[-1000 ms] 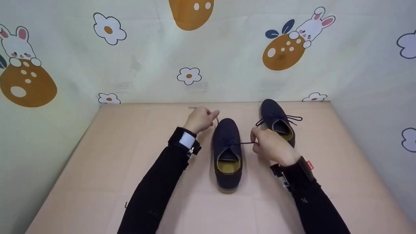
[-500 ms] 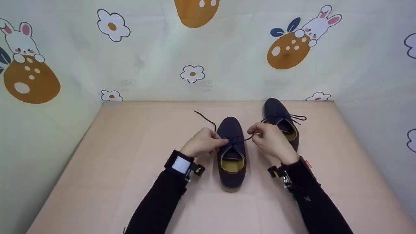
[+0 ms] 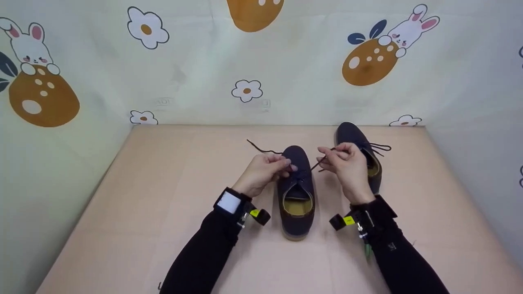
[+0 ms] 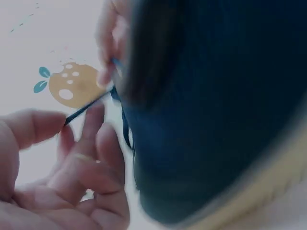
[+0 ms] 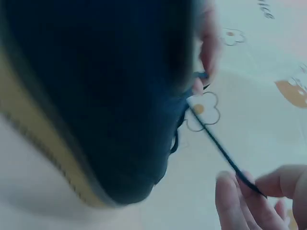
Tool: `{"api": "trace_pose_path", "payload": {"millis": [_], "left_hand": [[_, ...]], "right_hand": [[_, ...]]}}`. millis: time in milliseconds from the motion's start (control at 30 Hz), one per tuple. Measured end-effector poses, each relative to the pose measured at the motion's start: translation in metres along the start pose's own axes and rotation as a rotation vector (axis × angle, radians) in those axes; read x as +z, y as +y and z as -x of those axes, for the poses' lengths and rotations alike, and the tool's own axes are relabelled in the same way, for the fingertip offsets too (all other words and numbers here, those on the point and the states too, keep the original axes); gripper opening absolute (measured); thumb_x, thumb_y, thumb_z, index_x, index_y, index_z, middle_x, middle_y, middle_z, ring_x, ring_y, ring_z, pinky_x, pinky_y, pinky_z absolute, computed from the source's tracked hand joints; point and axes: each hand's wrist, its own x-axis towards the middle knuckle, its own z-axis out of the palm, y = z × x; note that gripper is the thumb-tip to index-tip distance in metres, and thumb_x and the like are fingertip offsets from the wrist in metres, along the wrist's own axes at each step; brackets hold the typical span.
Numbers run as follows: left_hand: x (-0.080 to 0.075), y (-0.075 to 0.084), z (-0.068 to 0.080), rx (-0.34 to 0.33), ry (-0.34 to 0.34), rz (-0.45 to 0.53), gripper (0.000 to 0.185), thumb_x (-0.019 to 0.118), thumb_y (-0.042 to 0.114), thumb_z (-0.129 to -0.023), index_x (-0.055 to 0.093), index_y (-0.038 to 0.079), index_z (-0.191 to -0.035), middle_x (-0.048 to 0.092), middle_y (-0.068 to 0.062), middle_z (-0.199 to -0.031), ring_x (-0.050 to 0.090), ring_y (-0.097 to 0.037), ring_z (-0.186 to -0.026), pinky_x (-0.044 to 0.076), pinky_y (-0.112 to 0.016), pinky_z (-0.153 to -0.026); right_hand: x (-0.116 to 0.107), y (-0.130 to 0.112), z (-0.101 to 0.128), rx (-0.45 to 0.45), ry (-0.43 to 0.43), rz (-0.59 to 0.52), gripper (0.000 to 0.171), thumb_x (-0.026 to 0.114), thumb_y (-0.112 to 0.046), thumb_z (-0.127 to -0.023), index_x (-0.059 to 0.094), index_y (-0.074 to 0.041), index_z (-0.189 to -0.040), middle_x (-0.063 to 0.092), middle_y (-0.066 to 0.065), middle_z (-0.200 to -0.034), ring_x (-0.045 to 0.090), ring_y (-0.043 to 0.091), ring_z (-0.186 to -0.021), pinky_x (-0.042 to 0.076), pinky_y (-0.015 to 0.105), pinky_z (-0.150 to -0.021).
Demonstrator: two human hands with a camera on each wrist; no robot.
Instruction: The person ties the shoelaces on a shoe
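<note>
A dark navy lace-up shoe (image 3: 296,227) with a yellow insole stands upright, toe pointing away, between the two hands. My left hand (image 3: 261,172), at the left of its laces, pinches a dark shoelace (image 4: 88,108) between thumb and forefinger; the lace is pulled taut in the left wrist view. To the right, my right hand (image 3: 348,169) pinches the other shoelace (image 5: 218,144), stretched out from the shoe. A loose lace end (image 3: 258,148) lies past the left hand, near the toe. The knot area is partly hidden by fingers.
A matching navy shoe (image 3: 345,130) with a bow-tied lace stands behind the right hand, partly covered by it. Pale pink boards form the table (image 3: 184,163). A patterned cloth (image 3: 204,61) rises along its back and sides.
My left hand came back from beyond the toe to the laces, then shifted slightly forward. The right hand rose a little away from me, keeping its lace. The view drifted slightly.
</note>
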Motion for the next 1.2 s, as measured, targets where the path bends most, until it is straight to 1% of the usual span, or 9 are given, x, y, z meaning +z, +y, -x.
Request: {"api": "trace_pose_path", "payload": {"millis": [100, 200, 367, 500, 633, 733, 833, 1067, 1200], "left_hand": [[0.000, -0.001, -0.002, -0.025, 0.009, 0.033, 0.013, 0.068, 0.011, -0.095, 0.068, -0.002, -0.095, 0.074, -0.008, -0.083, 0.057, -0.010, -0.063, 0.040, -0.020, -0.053], [0.001, 0.000, -0.003, -0.056, 0.040, 0.017, 0.013, 0.071, 0.010, -0.092, 0.071, -0.002, -0.097, 0.072, -0.007, -0.079, 0.055, -0.010, -0.061, 0.041, -0.020, -0.052], [0.005, 0.003, -0.001, -0.034, 0.073, -0.085, 0.014, 0.070, 0.006, -0.091, 0.074, -0.004, -0.101, 0.071, -0.006, -0.077, 0.059, -0.009, -0.062, 0.046, -0.018, -0.055], [0.006, 0.007, 0.002, 0.031, 0.079, -0.239, 0.014, 0.070, 0.006, -0.090, 0.075, -0.004, -0.100, 0.072, -0.005, -0.078, 0.060, -0.007, -0.064, 0.047, -0.018, -0.056], [0.005, 0.010, 0.005, 0.070, 0.036, -0.338, 0.014, 0.070, 0.008, -0.090, 0.076, -0.003, -0.098, 0.072, -0.004, -0.078, 0.060, -0.009, -0.064, 0.048, -0.020, -0.058], [0.004, 0.009, 0.006, 0.078, -0.002, -0.359, 0.013, 0.070, 0.007, -0.090, 0.077, -0.003, -0.096, 0.071, -0.003, -0.076, 0.060, -0.011, -0.062, 0.048, -0.022, -0.058], [0.003, 0.009, 0.007, 0.083, -0.020, -0.393, 0.012, 0.070, 0.006, -0.090, 0.077, -0.002, -0.093, 0.071, -0.003, -0.076, 0.060, -0.010, -0.062, 0.051, -0.026, -0.060], [-0.002, 0.010, 0.008, 0.086, -0.010, -0.497, 0.015, 0.070, 0.012, -0.092, 0.079, 0.002, -0.086, 0.071, -0.002, -0.071, 0.057, -0.009, -0.058, 0.044, -0.019, -0.054], [-0.010, 0.010, 0.007, 0.118, 0.060, -0.626, 0.014, 0.070, 0.017, -0.093, 0.077, 0.005, -0.091, 0.071, -0.002, -0.074, 0.059, -0.009, -0.063, 0.044, -0.021, -0.057]], "right_hand": [[-0.002, -0.005, -0.002, -0.008, 0.036, -0.057, 0.029, 0.066, 0.002, -0.092, 0.040, -0.003, -0.103, 0.072, 0.020, -0.101, 0.073, 0.026, -0.078, 0.058, 0.034, -0.071], [-0.003, -0.010, -0.005, -0.060, 0.056, -0.024, 0.027, 0.065, 0.002, -0.093, 0.041, -0.002, -0.106, 0.072, 0.021, -0.102, 0.072, 0.025, -0.074, 0.058, 0.033, -0.069], [0.006, -0.024, -0.018, -0.155, -0.004, 0.200, 0.021, 0.061, 0.000, -0.096, 0.044, 0.001, -0.109, 0.072, 0.019, -0.101, 0.069, 0.021, -0.070, 0.058, 0.031, -0.068], [0.033, -0.041, -0.029, -0.313, -0.204, 0.524, 0.015, 0.057, 0.001, -0.098, 0.049, 0.002, -0.110, 0.073, 0.012, -0.102, 0.069, 0.020, -0.071, 0.057, 0.028, -0.067], [0.064, -0.053, -0.034, -0.479, -0.511, 0.802, 0.021, 0.056, -0.002, -0.099, 0.052, -0.003, -0.120, 0.073, 0.007, -0.108, 0.071, 0.020, -0.085, 0.053, 0.030, -0.070], [0.077, -0.057, -0.034, -0.488, -0.691, 0.917, 0.034, 0.052, -0.005, -0.101, 0.047, -0.007, -0.135, 0.072, 0.007, -0.113, 0.070, 0.017, -0.085, 0.048, 0.031, -0.067], [0.075, -0.055, -0.036, -0.418, -0.736, 0.965, 0.039, 0.049, -0.005, -0.102, 0.044, -0.008, -0.140, 0.072, 0.009, -0.112, 0.065, 0.016, -0.071, 0.045, 0.031, -0.064], [0.052, -0.045, -0.029, -0.375, -0.699, 1.134, 0.008, 0.065, -0.012, -0.094, 0.071, -0.007, -0.097, 0.070, 0.002, -0.081, 0.064, 0.017, -0.071, 0.050, 0.034, -0.065], [0.050, -0.038, -0.012, -0.375, -0.743, 1.218, 0.017, 0.075, -0.027, -0.089, 0.069, -0.015, -0.079, 0.061, -0.007, -0.066, 0.054, 0.011, -0.058, 0.046, 0.032, -0.057]]}}
